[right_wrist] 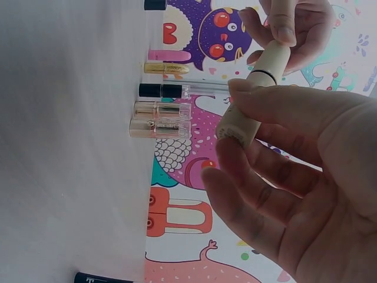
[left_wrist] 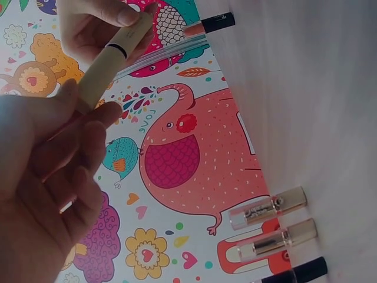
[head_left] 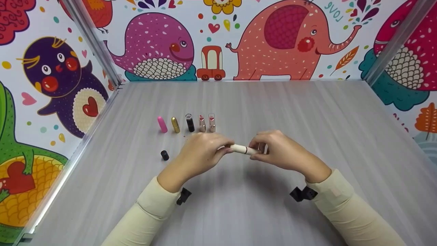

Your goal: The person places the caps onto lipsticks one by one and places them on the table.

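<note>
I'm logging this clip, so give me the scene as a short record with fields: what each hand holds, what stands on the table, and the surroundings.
held item: cream cylindrical lipstick tube with a dark band, horizontal above the table
left hand: grips one end of the tube
right hand: grips the other end
row behind the hands: pink lipstick tube, gold lipstick tube, black lipstick tube, two clear-capped lipsticks, all upright
loose item: small black cap, left of the left hand
surface: grey table
surroundings: cartoon animal wall panels
</note>
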`<control>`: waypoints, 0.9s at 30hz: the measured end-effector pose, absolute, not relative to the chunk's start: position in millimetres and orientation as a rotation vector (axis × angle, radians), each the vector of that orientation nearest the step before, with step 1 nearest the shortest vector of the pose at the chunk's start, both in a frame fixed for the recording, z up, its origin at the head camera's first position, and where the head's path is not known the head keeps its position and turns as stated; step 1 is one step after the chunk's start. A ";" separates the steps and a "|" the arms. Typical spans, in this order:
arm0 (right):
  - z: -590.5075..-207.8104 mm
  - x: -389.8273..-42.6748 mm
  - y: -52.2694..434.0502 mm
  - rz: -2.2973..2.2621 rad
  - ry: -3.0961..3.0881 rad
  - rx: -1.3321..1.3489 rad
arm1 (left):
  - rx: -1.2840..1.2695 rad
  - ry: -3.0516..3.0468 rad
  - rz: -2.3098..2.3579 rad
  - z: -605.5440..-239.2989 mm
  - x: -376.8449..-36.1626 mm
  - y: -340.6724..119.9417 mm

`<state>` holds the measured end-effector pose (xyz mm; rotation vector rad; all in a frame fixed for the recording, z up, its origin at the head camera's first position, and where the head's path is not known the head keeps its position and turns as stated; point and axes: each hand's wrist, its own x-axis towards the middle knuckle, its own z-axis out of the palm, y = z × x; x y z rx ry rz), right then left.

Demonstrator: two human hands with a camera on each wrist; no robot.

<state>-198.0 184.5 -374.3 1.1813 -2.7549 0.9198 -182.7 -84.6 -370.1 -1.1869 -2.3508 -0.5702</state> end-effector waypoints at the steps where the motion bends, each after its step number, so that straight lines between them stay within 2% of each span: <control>1: -374.5 -197.9 184.4 0.917 -2.753 1.184 | -1.190 -2.348 -0.571 -370.4 -182.5 -84.5; 27: -374.8 -196.9 183.0 0.920 -2.705 1.234 | -1.218 -2.323 -0.578 -373.8 -182.0 -82.2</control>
